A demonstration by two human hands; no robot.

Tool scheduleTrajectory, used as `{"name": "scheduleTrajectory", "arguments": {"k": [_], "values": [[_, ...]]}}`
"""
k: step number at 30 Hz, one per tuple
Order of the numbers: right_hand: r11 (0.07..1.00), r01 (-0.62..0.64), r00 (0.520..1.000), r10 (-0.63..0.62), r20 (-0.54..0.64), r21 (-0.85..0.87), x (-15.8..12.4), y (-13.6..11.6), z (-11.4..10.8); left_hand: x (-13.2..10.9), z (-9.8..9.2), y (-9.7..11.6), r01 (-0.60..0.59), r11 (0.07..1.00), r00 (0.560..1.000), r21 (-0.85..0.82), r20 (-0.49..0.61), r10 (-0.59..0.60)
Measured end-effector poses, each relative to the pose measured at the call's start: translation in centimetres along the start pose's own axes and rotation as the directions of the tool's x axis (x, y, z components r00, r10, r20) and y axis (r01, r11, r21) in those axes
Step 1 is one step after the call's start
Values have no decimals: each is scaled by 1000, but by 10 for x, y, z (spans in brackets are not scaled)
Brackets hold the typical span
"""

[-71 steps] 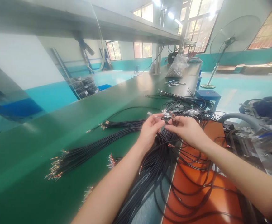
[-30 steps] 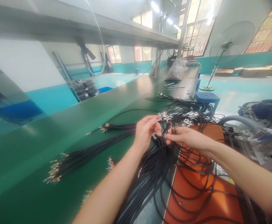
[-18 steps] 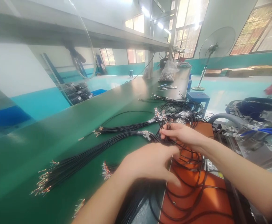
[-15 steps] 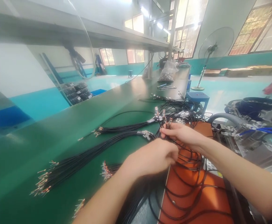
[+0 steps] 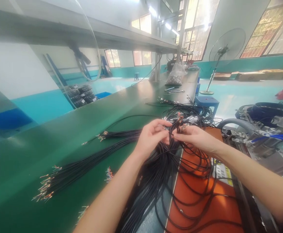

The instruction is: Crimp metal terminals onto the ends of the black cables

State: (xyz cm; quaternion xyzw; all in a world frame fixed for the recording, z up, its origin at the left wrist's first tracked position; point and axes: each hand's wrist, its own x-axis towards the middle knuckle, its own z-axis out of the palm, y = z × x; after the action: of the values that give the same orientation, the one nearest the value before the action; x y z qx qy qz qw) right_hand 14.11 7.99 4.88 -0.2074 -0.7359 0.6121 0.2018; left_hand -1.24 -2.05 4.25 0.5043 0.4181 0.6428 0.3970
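Observation:
My left hand (image 5: 150,135) and my right hand (image 5: 196,137) meet over a thick bundle of black cables (image 5: 156,174) at the edge of a green table (image 5: 58,136). Both hands are closed in a pinch on cable ends with metal terminals (image 5: 179,119) that stick up between my fingertips. More cables with the same terminals fan out just beyond my fingers. A second long cable bundle (image 5: 83,165) lies flat to the left, its stripped ends (image 5: 45,189) pointing toward the near left.
An orange mat (image 5: 199,200) lies under looped cables at the right. A machine with hoses (image 5: 265,129) stands farther right. At the far end of the table are a plastic bag of parts (image 5: 176,76) and some tools (image 5: 174,91). A blue stool (image 5: 208,101) and a standing fan (image 5: 225,48) are beyond.
My left hand had dropped down onto the bundle near the orange mat; it has come back up to meet my right hand at the terminals.

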Motion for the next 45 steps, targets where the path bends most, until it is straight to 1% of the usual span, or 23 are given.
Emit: {"name": "scheduleTrajectory", "arguments": {"k": [4,7,10,15,22,25,32,33,35,37,38,39,40,41,42,43,44,45], "values": [[1000,5,1000,-5,20,-21,0,3,0,2,-7,2,45,997,999,-58,-13,-46],[998,1,999,2,52,-62,-1,5,0,3,-10,0,31,999,999,-31,-27,-32],[995,-15,995,24,92,-96,-2,7,1,4,-10,-3,27,1000,996,5,-81,-26],[1000,1,999,0,52,-19,-2,8,6,3,-6,-6,66,998,988,-8,-139,-67],[1000,-20,997,19,70,9,-4,10,5,4,-5,-4,130,988,985,-83,-105,-138],[1000,0,998,0,60,5,-4,9,5,4,-6,-5,138,987,983,-83,-110,-146],[1000,-2,1000,1,23,6,-6,7,9,6,-10,-8,137,989,983,-57,-119,-143],[1000,-10,999,10,31,-3,-7,6,10,6,-11,-8,137,989,982,-55,-127,-143],[996,-47,994,54,99,-77,-5,-1,12,8,-17,-10,132,990,974,-52,-180,-139],[968,-88,970,137,202,-234,3,-13,11,10,-25,-12,123,991,952,-43,-278,-131],[942,-104,956,183,228,-320,10,-20,10,11,-29,-13,121,992,935,-36,-331,-126],[911,-120,954,216,209,-394,19,-26,7,12,-34,-14,124,992,918,-25,-378,-124],[896,-128,978,186,97,-425,29,-32,3,13,-38,-16,132,991,903,-12,-411,-125],[913,-114,991,76,-112,-391,39,-37,-2,14,-41,-17,148,989,893,5,-432,-131],[949,-74,957,-19,-289,-305,49,-40,-8,15,-43,-18,170,985,887,27,-440,-141],[976,-29,922,-57,-383,-215,57,-41,-14,15,-45,-19,198,979,887,55,-436,-154],[984,2,882,-85,-463,-176,63,-40,-20,16,-45,-20,229,969,891,90,-420,-172],[983,7,862,-98,-497,-181,67,-37,-26,15,-45,-22,263,956,899,131,-392,-194]]}}
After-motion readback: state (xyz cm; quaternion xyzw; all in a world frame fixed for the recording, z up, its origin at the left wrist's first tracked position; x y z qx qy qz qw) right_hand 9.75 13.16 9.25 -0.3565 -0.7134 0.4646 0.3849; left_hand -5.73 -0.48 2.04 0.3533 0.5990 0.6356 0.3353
